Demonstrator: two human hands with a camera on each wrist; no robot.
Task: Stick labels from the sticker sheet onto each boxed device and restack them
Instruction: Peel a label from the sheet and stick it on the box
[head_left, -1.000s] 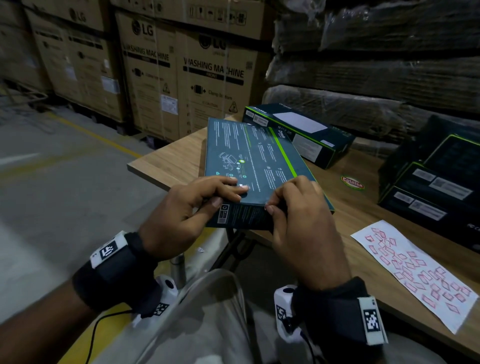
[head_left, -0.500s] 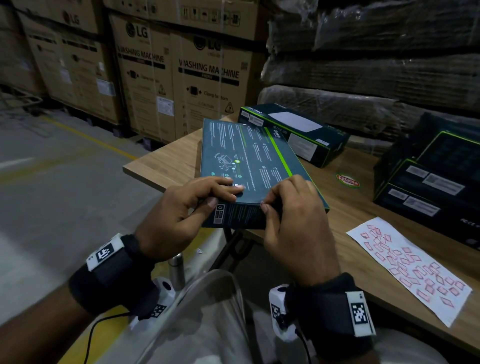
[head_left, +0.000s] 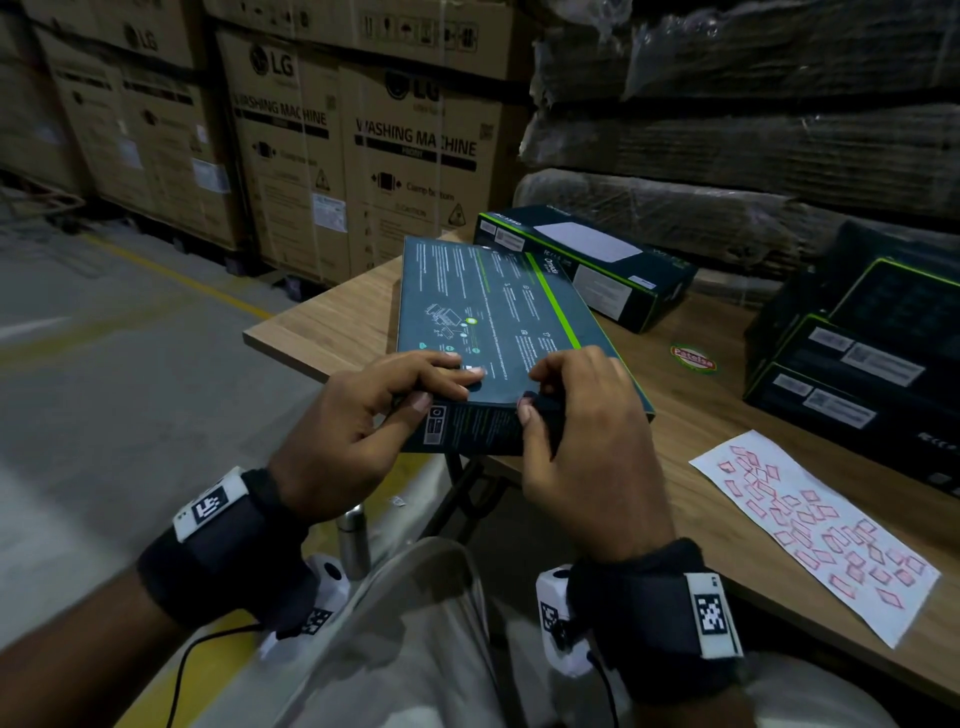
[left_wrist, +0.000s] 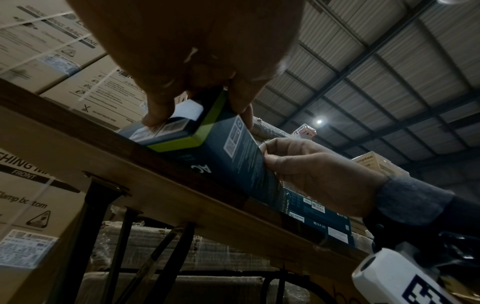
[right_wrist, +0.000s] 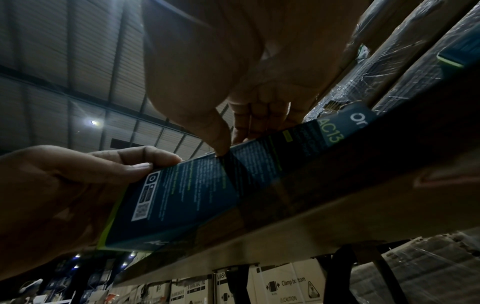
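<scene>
I hold a flat dark teal box (head_left: 493, 312) with a green stripe, printed back up, tilted over the near edge of the wooden table (head_left: 322, 327). My left hand (head_left: 447, 387) grips its near left corner, fingers on the top face and thumb on the end face. A small pale patch lies by those fingertips. My right hand (head_left: 540, 395) pinches the near edge beside it. The left wrist view shows the left hand's fingers (left_wrist: 155, 117) curled round the box (left_wrist: 233, 160). The right wrist view shows my thumb (right_wrist: 218, 144) on the box (right_wrist: 194, 185). The sticker sheet (head_left: 815, 530) lies at the right.
Another teal box (head_left: 587, 260) lies on the far side of the table. A stack of similar boxes (head_left: 852, 364) stands at the right. Large cardboard cartons (head_left: 363, 156) and wrapped pallets (head_left: 727, 156) stand behind. A metal bottle (head_left: 353, 540) stands under the table edge.
Both hands keep the same hold on the box. The box has barely shifted; mostly the head view has moved a little.
</scene>
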